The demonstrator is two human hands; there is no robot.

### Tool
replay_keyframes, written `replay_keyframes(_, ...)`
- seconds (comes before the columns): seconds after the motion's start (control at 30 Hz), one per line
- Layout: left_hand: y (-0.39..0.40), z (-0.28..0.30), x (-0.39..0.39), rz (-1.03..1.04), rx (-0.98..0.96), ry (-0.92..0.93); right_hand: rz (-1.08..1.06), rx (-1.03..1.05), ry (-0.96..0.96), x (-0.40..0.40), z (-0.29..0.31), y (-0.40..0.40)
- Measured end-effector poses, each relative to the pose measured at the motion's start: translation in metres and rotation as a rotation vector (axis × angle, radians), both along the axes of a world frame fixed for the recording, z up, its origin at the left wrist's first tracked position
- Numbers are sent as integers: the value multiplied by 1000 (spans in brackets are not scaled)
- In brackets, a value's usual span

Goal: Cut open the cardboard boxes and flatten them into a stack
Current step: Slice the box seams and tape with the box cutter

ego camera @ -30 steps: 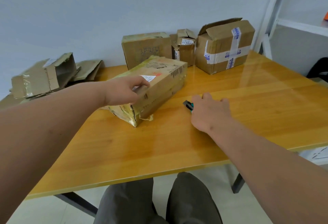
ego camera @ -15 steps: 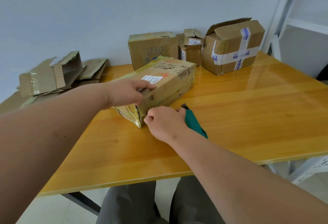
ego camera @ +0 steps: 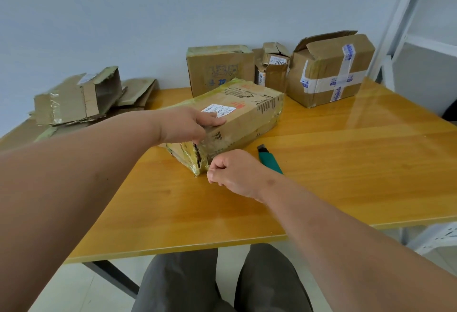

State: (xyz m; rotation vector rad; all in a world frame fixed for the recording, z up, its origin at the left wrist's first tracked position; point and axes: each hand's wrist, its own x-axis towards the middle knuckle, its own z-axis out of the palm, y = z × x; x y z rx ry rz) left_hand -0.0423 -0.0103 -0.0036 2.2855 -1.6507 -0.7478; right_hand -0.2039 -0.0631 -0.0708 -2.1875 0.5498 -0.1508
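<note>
Lying long-ways mid-tabletop point(ego camera: 321, 188), the taped box point(ego camera: 237, 118), near end split and crumpled. Left hand point(ego camera: 190, 126) pressing down on box top, fingers straight over the white label point(ego camera: 217, 110), thumb side by the torn end. No curl there, just flat pinning. Right hand point(ego camera: 232, 173) curled at box's near low corner, fingertips bunched right at the yellowish tape point(ego camera: 197, 165); looking like pinching a tape end or flap edge, but what's actually in the grip, can't tell, too small and hidden by knuckles. Green cutter point(ego camera: 269, 161) lying free just right of box, w/ nothing touching it.

Judging handling: box looking light, prob empty, walls soft and dented, so giving way under pressure. Tape glossy, likely slippery and stretchy, tearing in strips. Best hold prob at the split near end, where the flap edges are showing, w/ top pinned. Flattened pieces point(ego camera: 79, 99) piled left of box; three more boxes point(ego camera: 329, 69) standing behind it by wall.
</note>
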Motion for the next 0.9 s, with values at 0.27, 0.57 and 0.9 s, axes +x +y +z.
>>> replay_keyframes(0.27, 0, 0, 5, 62, -1, 43, 44, -103, 184, -6, 0, 4)
replay_keyframes(0.57, 11, 11, 3, 16, -24, -178, -167, -337, 243, -5, -5, -19)
replay_keyframes(0.9, 8, -8, -3, -105, -103, -892, -326, -591, 222, -8, 6, -39)
